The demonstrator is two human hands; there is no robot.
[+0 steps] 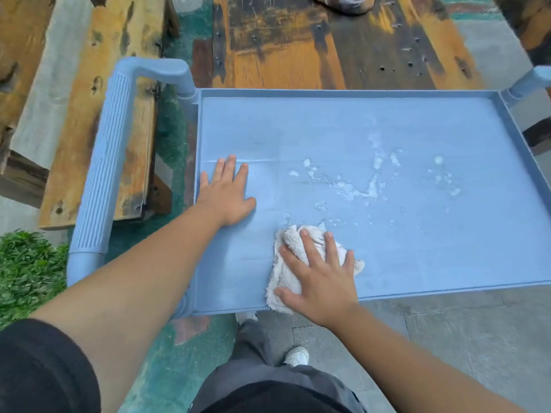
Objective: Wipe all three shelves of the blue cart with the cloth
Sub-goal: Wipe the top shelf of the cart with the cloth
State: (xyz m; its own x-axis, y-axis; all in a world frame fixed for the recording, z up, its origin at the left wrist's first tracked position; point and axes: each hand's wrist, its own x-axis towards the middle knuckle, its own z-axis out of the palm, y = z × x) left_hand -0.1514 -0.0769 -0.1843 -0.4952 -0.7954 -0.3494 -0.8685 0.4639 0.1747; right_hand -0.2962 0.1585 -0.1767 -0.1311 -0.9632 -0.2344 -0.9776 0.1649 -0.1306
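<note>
Two hands lie on the top shelf point(417, 129) of the blue cart point(101, 180), seen from the head camera looking down. The right hand point(319, 275) presses flat on the cloth point(286, 272), fingers straight and spread across the crumpled white towel, which sits near the shelf's front edge, left of the middle. The left hand point(226, 195) rests palm down on the bare shelf near its left rim, fingers straight and only slightly apart, holding nothing; it seems to steady the cart. Beyond the cloth, toward the middle and right of the shelf, lie patches of white foam point(357, 189), well apart from the towel in places and just beside it at the nearest drops.

Judging by this, the first shelf is being wiped and is far from done. The next move likely calls for pushing the cloth forward and to the right through the foam. The two lower shelves are hidden beneath the top one.
</note>
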